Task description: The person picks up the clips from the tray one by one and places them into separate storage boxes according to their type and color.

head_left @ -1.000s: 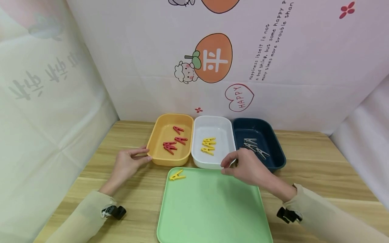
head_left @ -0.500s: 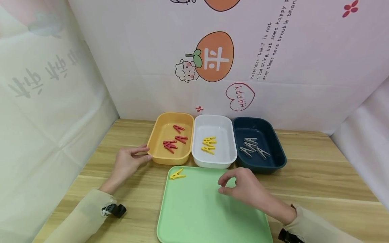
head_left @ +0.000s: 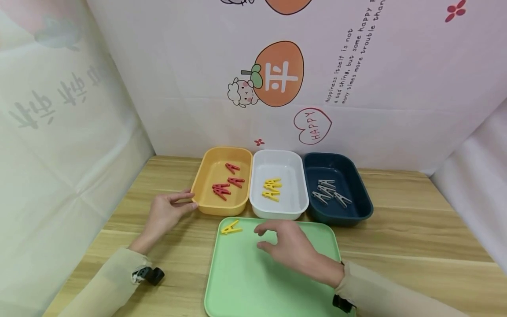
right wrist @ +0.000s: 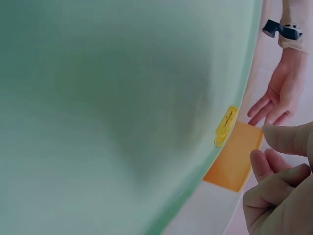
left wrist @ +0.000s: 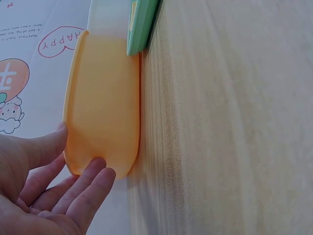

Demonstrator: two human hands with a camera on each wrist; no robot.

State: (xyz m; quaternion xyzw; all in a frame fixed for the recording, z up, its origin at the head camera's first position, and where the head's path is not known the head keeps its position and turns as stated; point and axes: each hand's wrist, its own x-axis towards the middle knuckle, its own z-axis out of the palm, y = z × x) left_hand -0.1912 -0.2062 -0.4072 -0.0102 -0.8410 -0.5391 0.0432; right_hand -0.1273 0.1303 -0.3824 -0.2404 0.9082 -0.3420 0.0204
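Observation:
My left hand (head_left: 167, 215) rests at the near left corner of an orange-yellow bin (head_left: 209, 175); in the left wrist view, thumb and fingertips touch the outside of this bin (left wrist: 105, 98). Bare between thumb and forefinger, my right hand (head_left: 291, 244) hovers over a green tray (head_left: 253, 281). Left of its fingertips, a single yellow clothespin (head_left: 231, 227) lies at the tray's far left corner. The right wrist view shows that yellow clothespin (right wrist: 226, 126) near the tray's edge, with the right hand (right wrist: 283, 191) apart from it.
Several red clothespins (head_left: 221, 190) lie in the orange-yellow bin. Beside it, a white bin (head_left: 277, 165) holds yellow clothespins (head_left: 271, 195), and a navy bin (head_left: 328, 164) holds several grey clothespins (head_left: 325, 193). A printed cloth (head_left: 198, 88) hangs behind the wooden table (head_left: 400, 229).
From beside the navy bin, my right hand has come back over the green tray and then left toward the yellow clothespin, its fingers spreading. The left hand has stayed put.

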